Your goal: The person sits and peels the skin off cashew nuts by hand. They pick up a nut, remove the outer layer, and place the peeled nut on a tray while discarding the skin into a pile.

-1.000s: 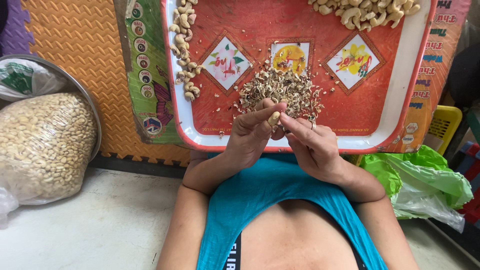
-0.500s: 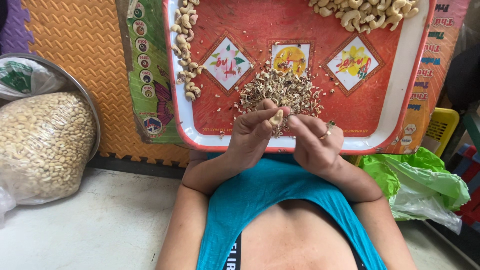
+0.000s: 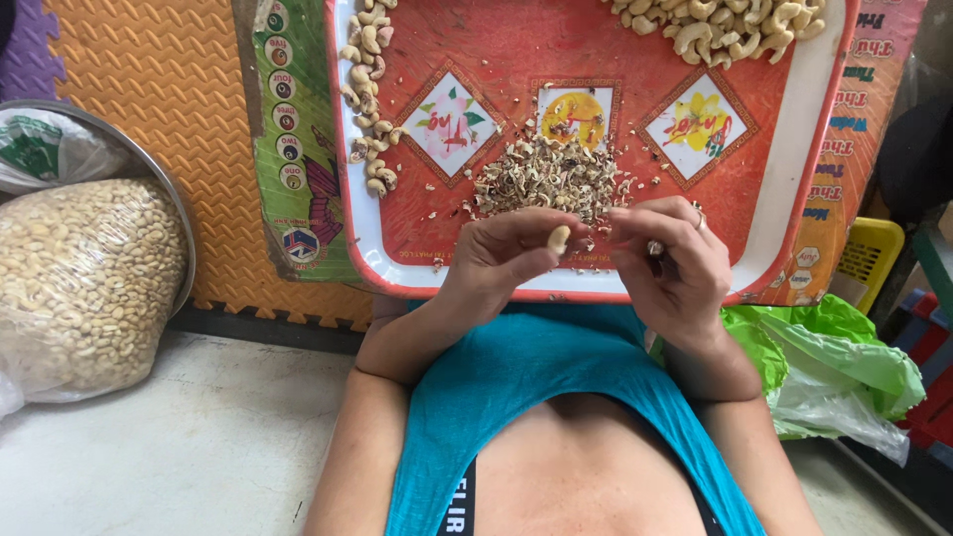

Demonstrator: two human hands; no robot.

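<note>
While a pale peeled cashew kernel (image 3: 559,238) was pinched between the thumb and fingertips of the left hand (image 3: 506,260), the right hand (image 3: 673,260) was held just beside it, its fingers curled inward; whether anything was gripped in that hand could not be told, since the palm was turned away. Both hands were poised over the near rim of a red tray (image 3: 397,266) with a white border. Just beyond the fingertips a heap of brown skin flakes (image 3: 551,179) was spread on the tray. A line of cashews (image 3: 369,94) was laid along the tray's left side, and a second pile of cashews (image 3: 720,22), cut off by the frame, was seen at the far edge. Three diamond-shaped flower panels were printed across the tray's middle. Under the tray an orange foam mat (image 3: 149,89) and a green printed sheet (image 3: 293,139) with round badges were laid. At the left a clear bag of kernels (image 3: 84,283) was set in a metal basin (image 3: 177,213). At the right a crumpled green plastic bag (image 3: 844,362) was partly hidden.
</note>
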